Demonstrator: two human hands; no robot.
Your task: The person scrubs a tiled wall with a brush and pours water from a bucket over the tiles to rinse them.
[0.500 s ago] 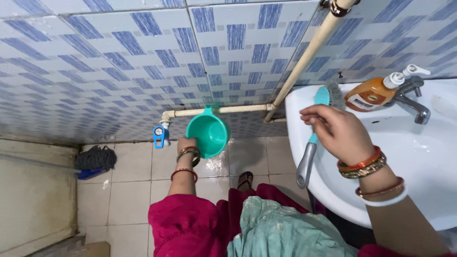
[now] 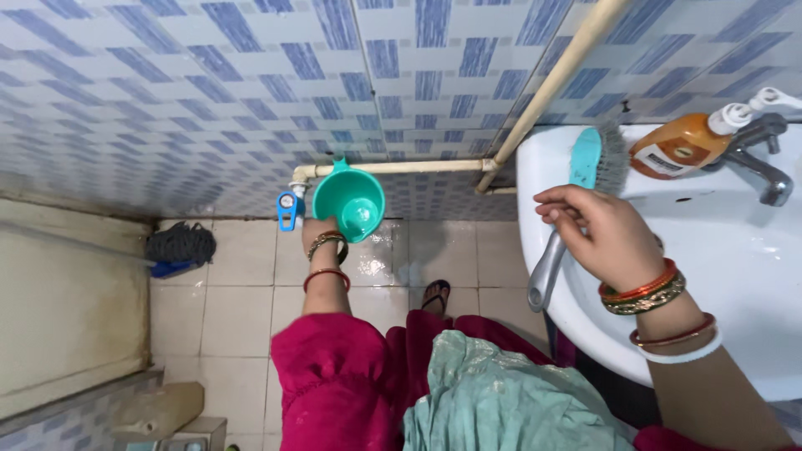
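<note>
moved: mug point(image 2: 349, 203) now nearer blue tap point(image 2: 286, 210)
left hand point(image 2: 316, 232): clamped on mug
right hand point(image 2: 597, 234): clamped on brush point(image 2: 576, 192) over sink point(image 2: 743, 276)

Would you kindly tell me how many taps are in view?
2: a blue tap on the wall pipe beside the green mug in the left hand, and a metal tap on the white basin.

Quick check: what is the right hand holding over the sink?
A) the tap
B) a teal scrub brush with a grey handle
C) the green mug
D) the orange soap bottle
B: the right hand grips the scrub brush over the sink; the left hand holds the green mug.
</note>
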